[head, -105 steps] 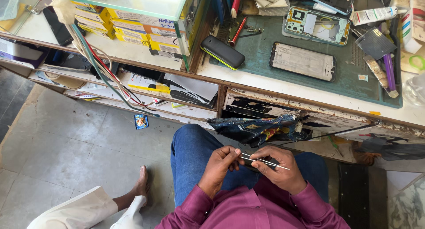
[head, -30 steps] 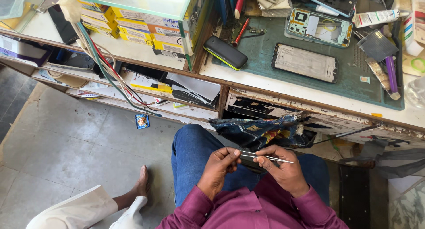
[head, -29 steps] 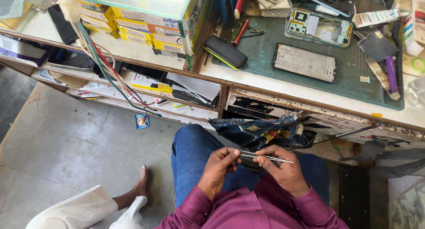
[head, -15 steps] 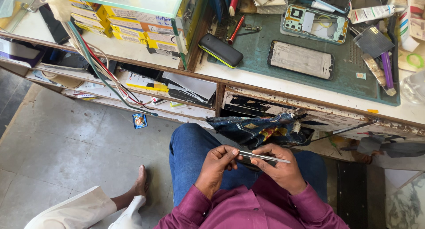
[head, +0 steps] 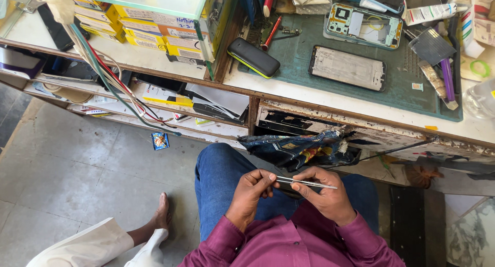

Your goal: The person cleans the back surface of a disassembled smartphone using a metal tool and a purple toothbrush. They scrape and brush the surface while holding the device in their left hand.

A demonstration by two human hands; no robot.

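The tweezers [head: 305, 182] are silver, held over blue jeans [head: 219, 176]; the sleeves [head: 289, 244] are magenta. On the bench, the mat [head: 399, 94] is dark green, the phone [head: 253, 57] black with a lime edge, the screen frame [head: 347, 67] grey in a black border. The boxes [head: 149, 27] are yellow, the pen [head: 446, 78] purple, the wires [head: 111, 84] red, green and white. The bag [head: 299, 148] is dark blue with yellow and red print. The floor [head: 77, 169] is mottled grey.

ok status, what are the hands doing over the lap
Right hand grips metal tweezers. Left hand pinches their near end. Held over the lap, nothing in the way.
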